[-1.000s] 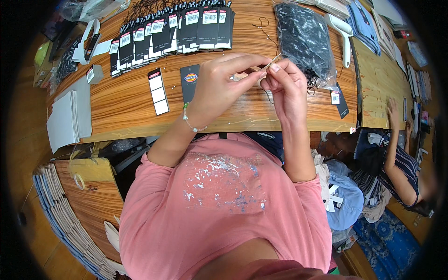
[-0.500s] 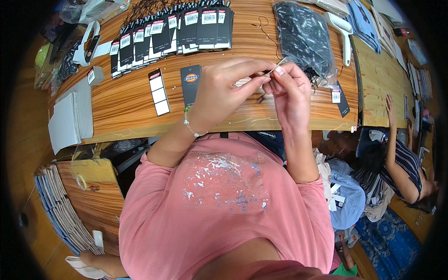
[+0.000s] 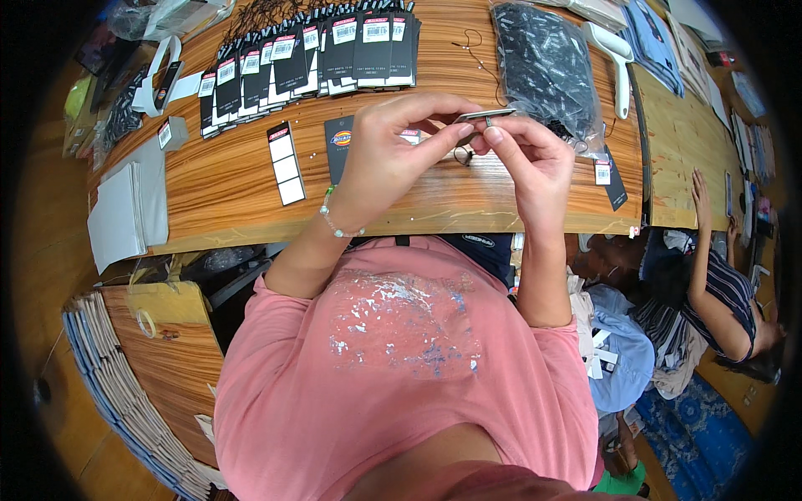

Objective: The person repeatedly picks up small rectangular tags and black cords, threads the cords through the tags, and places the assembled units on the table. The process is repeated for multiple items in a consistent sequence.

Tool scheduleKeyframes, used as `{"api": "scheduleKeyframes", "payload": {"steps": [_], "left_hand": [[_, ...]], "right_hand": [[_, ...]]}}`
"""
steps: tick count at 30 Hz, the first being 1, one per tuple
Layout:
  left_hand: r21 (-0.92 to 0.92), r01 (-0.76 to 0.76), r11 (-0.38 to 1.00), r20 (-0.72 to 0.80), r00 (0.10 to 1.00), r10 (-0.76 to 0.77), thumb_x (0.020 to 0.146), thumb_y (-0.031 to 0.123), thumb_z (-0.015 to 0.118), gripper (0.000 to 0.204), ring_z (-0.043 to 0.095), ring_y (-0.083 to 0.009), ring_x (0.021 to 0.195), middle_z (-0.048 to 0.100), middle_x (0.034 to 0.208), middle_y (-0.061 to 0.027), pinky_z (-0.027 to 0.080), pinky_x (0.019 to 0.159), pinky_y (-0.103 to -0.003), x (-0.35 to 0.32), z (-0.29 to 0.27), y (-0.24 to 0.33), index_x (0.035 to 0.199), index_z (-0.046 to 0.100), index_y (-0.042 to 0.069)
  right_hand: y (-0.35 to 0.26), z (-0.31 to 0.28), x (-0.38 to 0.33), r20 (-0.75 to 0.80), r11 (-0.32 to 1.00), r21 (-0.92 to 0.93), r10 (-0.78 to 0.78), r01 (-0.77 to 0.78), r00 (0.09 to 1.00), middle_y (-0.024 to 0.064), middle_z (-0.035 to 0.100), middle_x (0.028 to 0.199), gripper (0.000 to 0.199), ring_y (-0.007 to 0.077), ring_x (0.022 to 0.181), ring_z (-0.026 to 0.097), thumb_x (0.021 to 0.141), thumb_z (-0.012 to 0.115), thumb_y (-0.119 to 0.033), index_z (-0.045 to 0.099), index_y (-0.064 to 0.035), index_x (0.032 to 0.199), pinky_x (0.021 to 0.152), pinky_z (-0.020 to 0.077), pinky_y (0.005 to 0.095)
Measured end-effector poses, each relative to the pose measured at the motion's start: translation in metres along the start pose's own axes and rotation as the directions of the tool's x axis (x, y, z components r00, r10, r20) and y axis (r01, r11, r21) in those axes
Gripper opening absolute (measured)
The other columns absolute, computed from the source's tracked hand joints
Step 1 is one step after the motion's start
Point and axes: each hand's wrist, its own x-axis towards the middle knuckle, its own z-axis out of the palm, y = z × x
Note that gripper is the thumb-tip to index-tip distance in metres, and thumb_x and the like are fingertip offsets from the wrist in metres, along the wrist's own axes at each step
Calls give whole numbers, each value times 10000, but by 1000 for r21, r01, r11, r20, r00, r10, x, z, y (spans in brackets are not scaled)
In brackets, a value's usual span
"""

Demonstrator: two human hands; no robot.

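Note:
Above the table's front edge, my left hand [image 3: 399, 140] pinches a hang tag [image 3: 489, 113], seen almost edge-on. Opposite it, my right hand [image 3: 535, 159] has thumb and fingers closed on the tag's near side, with a dark cord [image 3: 462, 156] dangling in a small loop between the hands. Whether the right fingers grip the cord or the card itself is hard to make out. Partly behind my left wrist lies a black tag [image 3: 337, 140] with a coloured emblem. Left of it is a black card strip [image 3: 286, 164] with white labels.
Overlapping rows of black hang tags [image 3: 317, 58] with cords span the back. A clear bag of black cords [image 3: 547, 71] stands beyond my right hand, beside a white handheld tool [image 3: 616, 63]. White papers [image 3: 117, 217] lie left. A co-worker's arm [image 3: 702, 200] rests at the right.
My right hand has shifted slightly right, and the tag between my hands now shows as a flat edge. At lower left, another person's hand has left the folded garments.

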Motion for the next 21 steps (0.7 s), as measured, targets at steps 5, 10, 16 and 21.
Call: {"api": "scheduleKeyframes", "payload": {"steps": [5, 10, 16, 21], "left_hand": [[-26, 42, 999, 9, 999, -41, 756, 14, 632, 188, 601, -95, 729, 636, 875, -62, 490, 611, -200, -1, 0, -2, 944, 631, -3], [-64, 86, 994, 11, 996, -85, 759, 35, 639, 187, 594, -83, 708, 638, 867, -58, 481, 596, -189, -2, 0, -2, 941, 635, -4], [-119, 178, 977, 108, 980, -166, 767, -2, 627, 207, 596, -90, 770, 638, 877, -60, 486, 665, -191, -3, -1, -4, 974, 616, -12], [-165, 204, 965, 71, 978, -194, 767, 0, 631, 206, 594, -92, 780, 638, 898, -69, 486, 688, -198, -5, 0, -3, 972, 619, -15]], "right_hand": [[4, -4, -1, 4, 889, -405, -229, 211, 973, 50, 621, 723, 113, 100, 640, 555, 735, 655, -54, 624, 16, 819, 599, 430, 220], [8, -4, 2, -94, 823, -462, -416, 331, 905, 53, 616, 757, 139, 103, 709, 547, 693, 687, -52, 619, 14, 795, 646, 420, 232], [9, -5, -2, -86, 966, -210, -172, 151, 981, 55, 623, 803, 191, 91, 737, 546, 708, 690, -40, 629, 35, 873, 666, 420, 211], [6, -2, -2, -80, 992, -103, -80, 72, 994, 32, 612, 778, 164, 36, 644, 503, 735, 668, -16, 631, 37, 886, 573, 391, 156]]}}
